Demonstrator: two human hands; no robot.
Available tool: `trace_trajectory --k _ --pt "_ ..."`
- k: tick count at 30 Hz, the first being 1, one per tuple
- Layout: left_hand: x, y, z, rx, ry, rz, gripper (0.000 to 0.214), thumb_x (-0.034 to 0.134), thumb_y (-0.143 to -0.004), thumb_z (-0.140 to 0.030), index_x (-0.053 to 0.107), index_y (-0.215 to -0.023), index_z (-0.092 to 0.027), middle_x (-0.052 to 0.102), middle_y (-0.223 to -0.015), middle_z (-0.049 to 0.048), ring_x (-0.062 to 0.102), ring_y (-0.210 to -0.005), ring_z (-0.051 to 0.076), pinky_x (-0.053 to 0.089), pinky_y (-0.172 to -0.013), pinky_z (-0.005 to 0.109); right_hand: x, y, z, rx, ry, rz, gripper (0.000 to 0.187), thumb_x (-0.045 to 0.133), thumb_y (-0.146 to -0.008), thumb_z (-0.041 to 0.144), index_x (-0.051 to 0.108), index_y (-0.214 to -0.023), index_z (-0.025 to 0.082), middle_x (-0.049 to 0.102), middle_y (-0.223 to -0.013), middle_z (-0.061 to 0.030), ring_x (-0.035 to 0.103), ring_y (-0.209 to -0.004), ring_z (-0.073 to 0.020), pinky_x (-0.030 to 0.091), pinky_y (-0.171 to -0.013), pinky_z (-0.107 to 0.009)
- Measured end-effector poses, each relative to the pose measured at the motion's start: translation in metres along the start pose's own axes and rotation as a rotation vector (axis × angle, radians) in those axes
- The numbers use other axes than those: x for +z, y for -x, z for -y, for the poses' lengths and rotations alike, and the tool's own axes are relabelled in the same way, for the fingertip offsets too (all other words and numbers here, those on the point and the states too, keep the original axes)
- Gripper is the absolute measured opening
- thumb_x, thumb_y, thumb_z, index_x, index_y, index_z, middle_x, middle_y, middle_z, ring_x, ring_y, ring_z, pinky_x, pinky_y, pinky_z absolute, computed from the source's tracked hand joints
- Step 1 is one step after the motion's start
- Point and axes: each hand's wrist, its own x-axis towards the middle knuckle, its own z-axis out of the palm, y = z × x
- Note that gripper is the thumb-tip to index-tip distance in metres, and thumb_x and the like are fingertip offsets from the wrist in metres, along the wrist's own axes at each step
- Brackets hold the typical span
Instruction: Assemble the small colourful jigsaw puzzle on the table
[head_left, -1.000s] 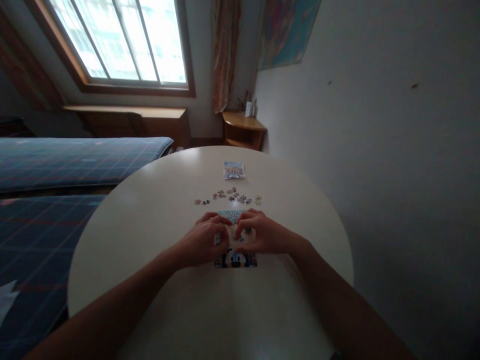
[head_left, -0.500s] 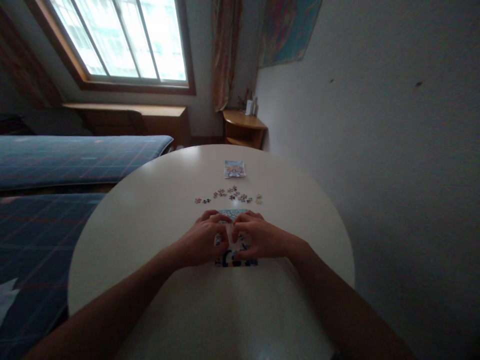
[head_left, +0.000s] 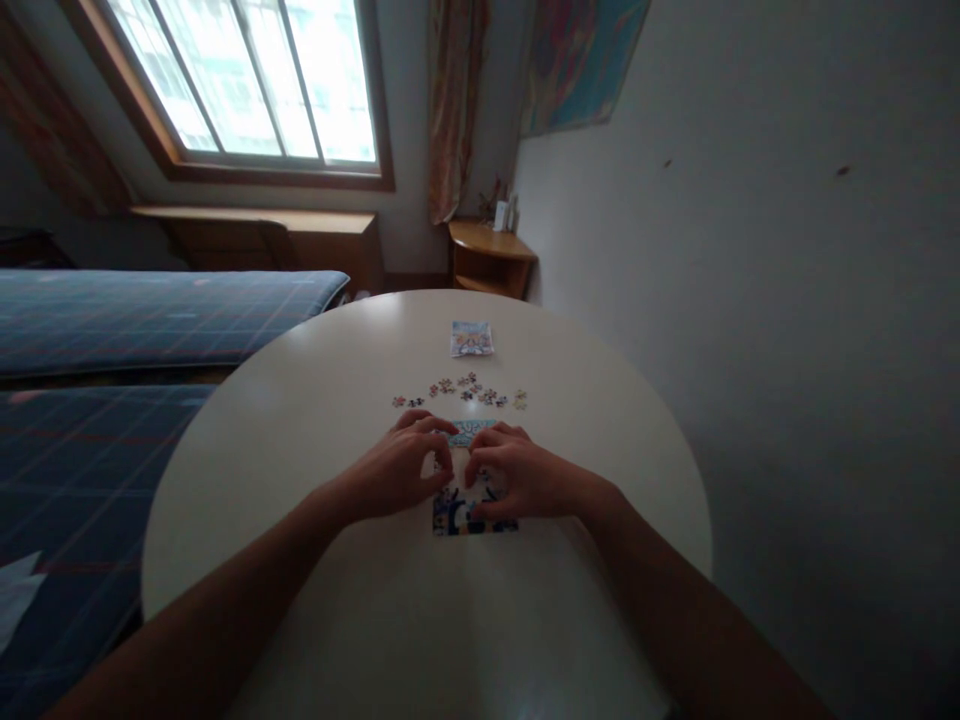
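A partly assembled jigsaw puzzle (head_left: 491,525) lies flat on the white table, with a dark blue lower part. A light blue patterned strip (head_left: 471,431) forms its upper edge, and bare white shows between. Over the puzzle's left side is my left hand (head_left: 409,462), its thumb and index finger curled into a ring with tips together; whatever they pinch is too small to make out. My right hand (head_left: 521,472) rests on the right side, fingers bent, with thumb and index finger apart. Both hands cover parts of the puzzle. Several loose jigsaw pieces (head_left: 470,390) lie in a scattered row beyond it.
Farther back on the round table (head_left: 300,400) lies a small printed packet (head_left: 472,339). A wall (head_left: 787,330) runs along the right. To the left are beds with blue plaid mattresses (head_left: 150,315), and a corner shelf (head_left: 491,240) stands behind the table.
My left hand has shifted slightly left, away from my right hand, and its thumb and index tips have drawn closer. My right hand stays nearly in place. The view has moved slightly.
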Motion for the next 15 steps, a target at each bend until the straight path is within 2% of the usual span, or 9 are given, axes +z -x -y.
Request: trace_trajectory --k 4,9,12,14,15 --pt "-0.007 -0.001 0.014 0.027 -0.025 -0.012 0.013 0.068 -0.083 -0.034 0.068 -0.091 -0.023 0.061 -0.123 0.0046 0.049 -0.121 0.024 0.028 -0.112 0.048 0.002 0.000 0.000 -0.031 -0.007 -0.021 0.021 0.078 -0.077 0.034 0.074 -0.095 0.026 0.062 -0.105 -0.0040 0.050 -0.109 -0.0223 0.032 -0.103 -0.042" --pt "-0.007 0.001 0.023 0.036 -0.032 0.001 0.026 0.068 -0.083 -0.038 0.064 -0.105 -0.024 0.055 -0.133 0.0062 0.043 -0.130 0.026 0.029 -0.114 0.049 0.002 -0.001 -0.003 -0.076 0.021 -0.029 0.012 0.072 -0.083 0.032 0.076 -0.094 0.030 0.062 -0.101 -0.0039 0.053 -0.102 -0.0210 0.033 -0.101 -0.043" --pt "-0.004 0.000 0.026 0.002 -0.041 -0.005 0.032 0.063 -0.088 -0.039 0.061 -0.115 -0.023 0.051 -0.140 0.0082 0.042 -0.133 0.026 0.030 -0.114 0.050 -0.008 0.004 -0.017 -0.057 0.006 -0.176 0.014 0.066 -0.088 0.026 0.075 -0.098 0.027 0.063 -0.101 -0.0052 0.055 -0.100 -0.0191 0.037 -0.098 -0.040" --pt "-0.003 -0.001 0.030 -0.011 -0.050 -0.015 0.036 0.059 -0.091 -0.040 0.058 -0.123 -0.023 0.048 -0.143 0.0093 0.042 -0.134 0.026 0.033 -0.114 0.048 -0.015 0.010 -0.034 0.035 -0.002 -0.347 0.014 0.063 -0.089 0.025 0.073 -0.098 0.022 0.064 -0.100 -0.0069 0.057 -0.098 -0.0191 0.042 -0.093 -0.037" --pt "-0.002 -0.001 0.032 -0.013 -0.056 -0.019 0.038 0.058 -0.091 -0.040 0.057 -0.125 -0.023 0.048 -0.144 0.0095 0.042 -0.134 0.025 0.034 -0.113 0.048 -0.018 0.013 -0.043 0.091 0.001 -0.391 0.014 0.062 -0.089 0.024 0.073 -0.096 0.021 0.065 -0.098 -0.0071 0.058 -0.096 -0.0191 0.044 -0.090 -0.036"
